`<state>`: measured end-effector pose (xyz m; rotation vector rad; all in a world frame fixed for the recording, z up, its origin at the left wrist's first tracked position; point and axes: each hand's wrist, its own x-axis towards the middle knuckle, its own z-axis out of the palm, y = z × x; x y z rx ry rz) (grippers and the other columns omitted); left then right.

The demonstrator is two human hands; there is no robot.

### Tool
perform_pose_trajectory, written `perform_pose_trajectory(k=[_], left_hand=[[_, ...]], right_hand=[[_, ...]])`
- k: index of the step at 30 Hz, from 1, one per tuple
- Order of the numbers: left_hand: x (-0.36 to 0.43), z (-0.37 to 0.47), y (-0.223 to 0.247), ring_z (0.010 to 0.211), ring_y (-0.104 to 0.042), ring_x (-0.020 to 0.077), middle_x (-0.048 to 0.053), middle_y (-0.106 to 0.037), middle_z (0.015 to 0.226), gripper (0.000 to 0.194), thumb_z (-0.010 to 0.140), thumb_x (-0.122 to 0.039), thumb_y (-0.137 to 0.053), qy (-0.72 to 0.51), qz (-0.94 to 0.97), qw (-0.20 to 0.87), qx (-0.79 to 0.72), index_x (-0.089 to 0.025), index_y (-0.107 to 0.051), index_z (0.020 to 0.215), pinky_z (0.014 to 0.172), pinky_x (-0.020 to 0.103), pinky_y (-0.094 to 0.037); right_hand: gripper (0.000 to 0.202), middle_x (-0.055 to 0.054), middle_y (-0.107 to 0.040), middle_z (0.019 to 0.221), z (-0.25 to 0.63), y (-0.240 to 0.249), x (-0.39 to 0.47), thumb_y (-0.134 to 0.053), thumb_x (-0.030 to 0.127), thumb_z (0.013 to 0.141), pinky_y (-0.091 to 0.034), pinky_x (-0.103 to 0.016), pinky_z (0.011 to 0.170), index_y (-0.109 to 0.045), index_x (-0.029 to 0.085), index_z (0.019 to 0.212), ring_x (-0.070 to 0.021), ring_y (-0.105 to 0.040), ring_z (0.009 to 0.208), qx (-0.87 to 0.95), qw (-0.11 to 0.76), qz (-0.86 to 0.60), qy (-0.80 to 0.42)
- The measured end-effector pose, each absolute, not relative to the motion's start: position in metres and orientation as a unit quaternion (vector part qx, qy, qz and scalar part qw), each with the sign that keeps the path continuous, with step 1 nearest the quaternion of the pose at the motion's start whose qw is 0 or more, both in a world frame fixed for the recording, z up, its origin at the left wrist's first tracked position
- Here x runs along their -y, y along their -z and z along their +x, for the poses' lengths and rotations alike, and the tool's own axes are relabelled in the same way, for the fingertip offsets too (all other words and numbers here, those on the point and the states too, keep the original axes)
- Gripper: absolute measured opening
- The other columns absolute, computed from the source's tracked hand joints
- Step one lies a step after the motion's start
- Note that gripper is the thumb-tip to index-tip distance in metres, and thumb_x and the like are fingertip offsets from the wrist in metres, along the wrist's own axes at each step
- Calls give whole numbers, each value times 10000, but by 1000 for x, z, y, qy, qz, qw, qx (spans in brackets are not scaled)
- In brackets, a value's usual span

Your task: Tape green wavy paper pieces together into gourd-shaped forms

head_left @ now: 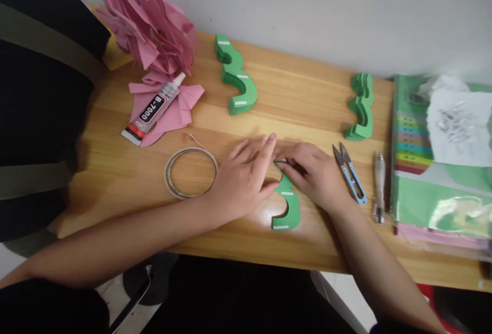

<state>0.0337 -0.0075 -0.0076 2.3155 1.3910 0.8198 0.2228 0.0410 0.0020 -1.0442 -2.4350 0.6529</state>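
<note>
A wavy green foam cutout (291, 213) lies on the table in front of me, with short white tape strips across its middle and lower end. My right hand (313, 172) pinches its upper end between thumb and fingers. From the other side my left hand (246, 178) leans in, fingers stretched out and the thumb against or close beside the cutout's left edge. Left of that hand lies a roll of narrow tape (168, 178), its loose end sticking up. Farther back is a stack of similar green cutouts (246, 90), the top one bearing white strips.
A second green stack (363, 111) stands at the back right. Blue thread snips (350, 175) and a pen (380, 185) lie right of my hands, beside plastic-wrapped green sheets (434, 195) with crumpled white paper (457, 126). Pink foam pieces (154, 21) and a glue tube (154, 111) sit left.
</note>
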Motion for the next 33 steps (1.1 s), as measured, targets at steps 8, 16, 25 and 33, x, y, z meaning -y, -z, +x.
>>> perform_pose_trajectory(k=[8, 16, 25, 33], left_hand=[[7, 34, 6, 1238, -553, 293, 189, -631, 1263, 811, 828, -289, -700, -286, 814, 149, -483, -83, -207, 1439, 1050, 467, -422], [7, 34, 7, 1255, -540, 292, 212, -604, 1292, 786, 831, -297, -698, -286, 816, 135, -485, -55, -239, 1421, 1052, 444, -424], [8, 34, 8, 1245, -552, 294, 231, -605, 1284, 717, 852, -309, -670, -291, 819, 99, -484, -15, -296, 1388, 1043, 434, -431], [10, 34, 9, 1265, -541, 285, 214, -619, 1281, 705, 883, -298, -624, -281, 825, 81, -483, -12, -258, 1412, 1053, 432, -416]], right_hand=[[48, -50, -645, 731, 224, -1, -41, -590, 210, 885, -495, -310, 633, -634, 194, 876, -183, -599, 688, 878, 224, -361, -219], [98, -68, -691, 805, 221, -2, -38, -562, 205, 897, -512, -346, 699, -659, 203, 904, -208, -637, 766, 871, 207, -387, -220], [82, -33, -640, 707, 220, -4, -36, -592, 196, 885, -481, -298, 619, -669, 187, 908, -175, -604, 681, 873, 219, -389, -195], [101, -28, -643, 728, 224, -5, -38, -578, 195, 894, -483, -294, 620, -669, 203, 938, -163, -601, 684, 874, 228, -368, -220]])
